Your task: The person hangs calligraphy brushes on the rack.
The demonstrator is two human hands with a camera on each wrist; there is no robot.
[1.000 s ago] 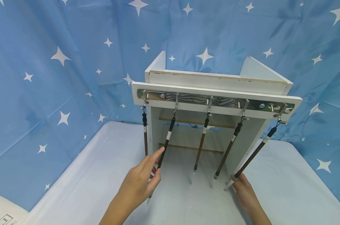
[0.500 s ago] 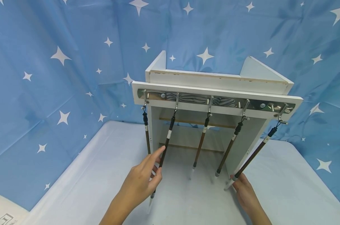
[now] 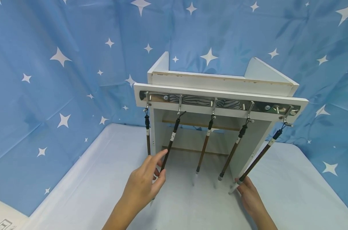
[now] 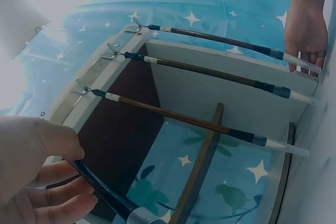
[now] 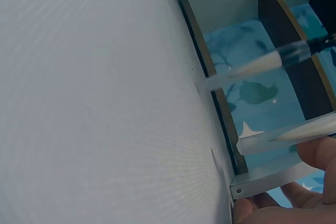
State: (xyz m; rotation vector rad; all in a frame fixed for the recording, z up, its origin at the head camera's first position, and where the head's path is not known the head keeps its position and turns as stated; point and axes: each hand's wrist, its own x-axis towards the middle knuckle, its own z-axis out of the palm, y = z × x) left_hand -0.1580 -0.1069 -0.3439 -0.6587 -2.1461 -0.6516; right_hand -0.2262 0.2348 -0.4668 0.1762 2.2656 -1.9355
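Observation:
My left hand (image 3: 143, 182) pinches the dark shaft of a calligraphy brush (image 3: 170, 147), second from the left, between thumb and fingers. This brush's cord loop sticks up to the right beside its hook (image 3: 180, 105). In the left wrist view, the thumb and fingers (image 4: 63, 203) lie around the brush's black lower part. My right hand (image 3: 250, 196) holds the lower front corner of the white shelf's side panel (image 5: 278, 178), thumb on one side and fingers behind. Just by that thumb hangs the far-right brush (image 3: 257, 161) with a clear tip cap (image 5: 278, 137).
Several other brushes hang by cords from the metal hook rail (image 3: 220, 103), including the leftmost brush (image 3: 147, 134) close behind my left hand and the middle brush (image 3: 204, 147). The white shelf (image 3: 220, 83) stands on a white-covered table (image 3: 113, 153) before a blue star-patterned curtain (image 3: 84, 64).
The held brush's cord loop, earlier hanging on the second hook, now points up and right, off the hook's end. The left hand has shifted slightly; the right hand keeps its place.

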